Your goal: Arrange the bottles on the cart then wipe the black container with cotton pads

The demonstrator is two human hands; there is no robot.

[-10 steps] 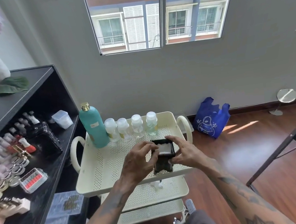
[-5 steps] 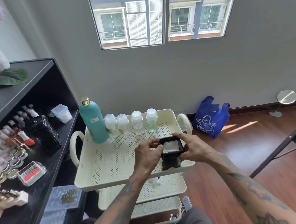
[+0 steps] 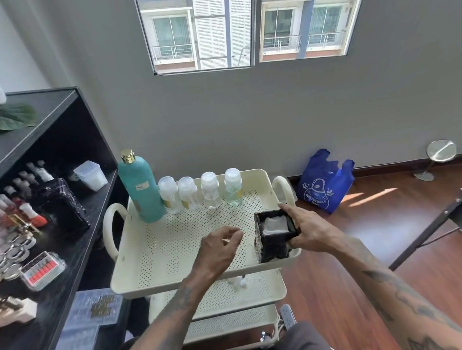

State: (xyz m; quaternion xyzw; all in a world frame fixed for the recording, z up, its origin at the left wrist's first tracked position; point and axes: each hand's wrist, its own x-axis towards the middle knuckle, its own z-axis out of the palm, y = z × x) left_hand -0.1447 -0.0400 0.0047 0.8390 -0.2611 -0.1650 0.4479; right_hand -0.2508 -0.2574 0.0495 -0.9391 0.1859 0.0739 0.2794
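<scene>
Container (image 3: 275, 234): one, black, square, standing on the top tray of the cart (image 3: 136, 259) at the tray's front right corner, just inside the rim. White cotton pads (image 3: 274, 224) fill its open top; their number cannot be told. The right hand (image 3: 311, 230) grips the container's right side, forefinger laid along the far edge and thumb against the lower wall. The left hand (image 3: 217, 249) is left of the container, apart from it, above the tray's perforated floor, fingers loosely curled and holding nothing.

Far from the container, along the tray's back rim, five bottles stand upright in a row: one tall teal bottle (image 3: 140, 188) with a gold cap at the back left corner, then four small clear bottles (image 3: 201, 192) with white caps side by side to its right.

The cart has three tiers and two looped handles. One small white thing (image 3: 239, 282) lies on the middle tier, below the container; what it is cannot be told.

Left of the cart is a black shelf (image 3: 57, 130) crowded with small polish bottles, one clear tub (image 3: 90, 175) and one clear case (image 3: 41, 270) of red pieces. Right of the cart, against the wall, one blue bag (image 3: 325, 185) sits on the wooden floor, and beyond it one round mirror (image 3: 440, 151) on a stand.
</scene>
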